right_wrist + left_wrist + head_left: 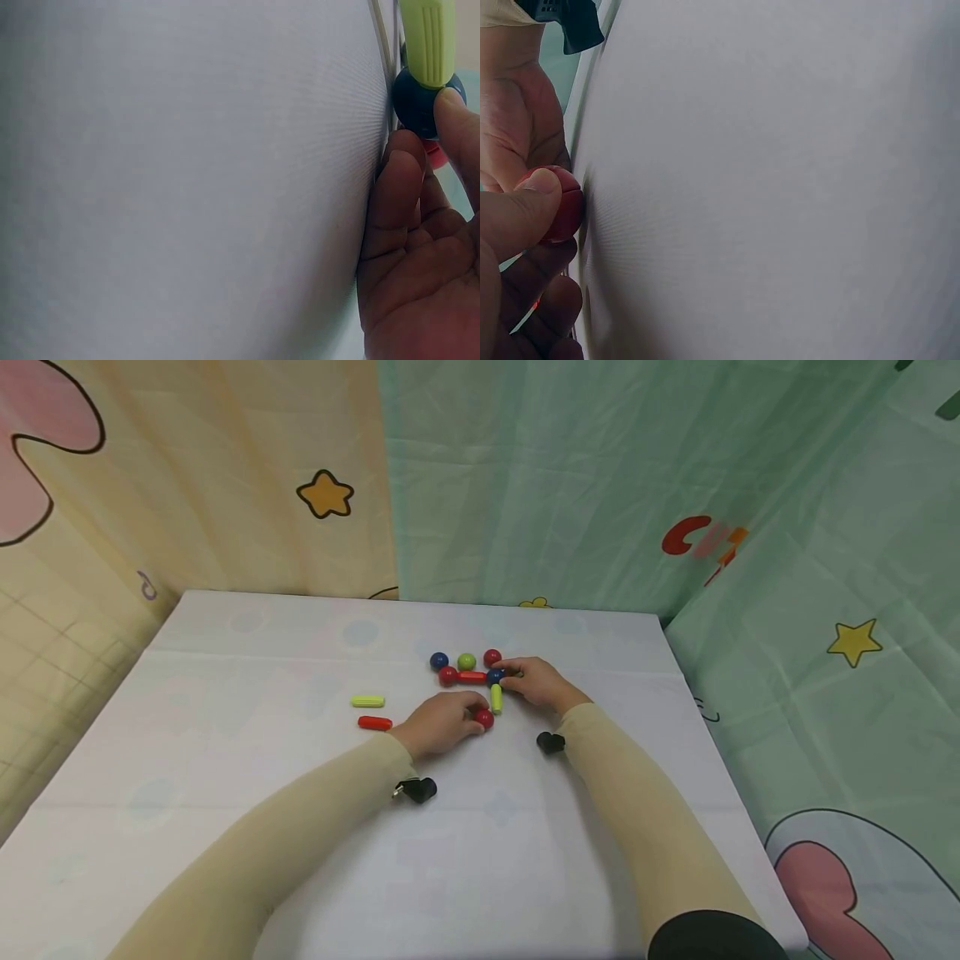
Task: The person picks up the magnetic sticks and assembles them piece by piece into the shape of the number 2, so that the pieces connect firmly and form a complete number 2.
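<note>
My left hand [441, 724] pinches a red ball [484, 719] between thumb and fingers. In the left wrist view a seam line crosses this ball [568, 206]. With thumb and fingertips my right hand [538, 682] holds a dark blue ball [495, 677]. From that blue ball a yellow-green rod [497, 699] points toward me, its near end close to the red ball; whether they touch I cannot tell. The right wrist view shows the rod's ridged side [431, 45] against the blue ball. A red rod [472, 677] runs left from the blue ball to another red ball [447, 676].
Behind the joined pieces lie a loose blue ball [438, 661], a green ball [467, 662] and a red ball [492, 657]. Left of my left hand are a yellow-green rod [367, 701] and a red rod [375, 723]. Patterned curtains border the white table [225, 735].
</note>
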{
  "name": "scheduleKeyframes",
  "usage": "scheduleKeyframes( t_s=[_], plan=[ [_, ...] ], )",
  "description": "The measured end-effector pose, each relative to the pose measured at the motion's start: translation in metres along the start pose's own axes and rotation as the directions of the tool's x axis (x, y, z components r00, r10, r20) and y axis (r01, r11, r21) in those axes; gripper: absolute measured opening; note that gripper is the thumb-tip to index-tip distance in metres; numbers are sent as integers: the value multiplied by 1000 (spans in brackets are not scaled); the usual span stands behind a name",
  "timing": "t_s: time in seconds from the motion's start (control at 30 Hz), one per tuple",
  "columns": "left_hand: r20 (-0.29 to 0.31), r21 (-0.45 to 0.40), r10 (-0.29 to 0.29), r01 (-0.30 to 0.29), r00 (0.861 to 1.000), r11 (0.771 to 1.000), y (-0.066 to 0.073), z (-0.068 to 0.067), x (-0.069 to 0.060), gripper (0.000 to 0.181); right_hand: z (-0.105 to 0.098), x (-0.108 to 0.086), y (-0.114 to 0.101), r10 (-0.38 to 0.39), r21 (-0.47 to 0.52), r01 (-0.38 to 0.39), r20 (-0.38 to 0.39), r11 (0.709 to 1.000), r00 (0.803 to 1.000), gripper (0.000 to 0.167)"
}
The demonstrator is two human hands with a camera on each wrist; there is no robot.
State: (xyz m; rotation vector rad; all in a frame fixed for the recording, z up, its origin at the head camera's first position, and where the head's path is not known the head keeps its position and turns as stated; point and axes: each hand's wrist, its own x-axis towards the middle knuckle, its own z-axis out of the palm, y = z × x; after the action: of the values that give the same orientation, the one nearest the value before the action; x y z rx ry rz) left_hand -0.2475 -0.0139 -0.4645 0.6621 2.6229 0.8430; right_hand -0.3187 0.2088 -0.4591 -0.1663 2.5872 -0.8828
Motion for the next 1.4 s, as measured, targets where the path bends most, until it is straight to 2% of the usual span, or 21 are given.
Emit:
scheduleKeyframes(
  t_s=[0.33,0.7,1.4],
  plan=[
    [-17,22,8,-8,1000,1000,8,6,3,43,0,-1,-1,-8,-10,8,-2,1000,1000,43],
    [-39,20,31,-31,999,999,11,11,6,40,-1,-2,-3,-6,1,6,8,1000,1000,44],
    [-58,27,30,-28,998,999,13,14,8,38,-1,-1,-1,-7,16,7,3,1000,1000,42]
  ],
)
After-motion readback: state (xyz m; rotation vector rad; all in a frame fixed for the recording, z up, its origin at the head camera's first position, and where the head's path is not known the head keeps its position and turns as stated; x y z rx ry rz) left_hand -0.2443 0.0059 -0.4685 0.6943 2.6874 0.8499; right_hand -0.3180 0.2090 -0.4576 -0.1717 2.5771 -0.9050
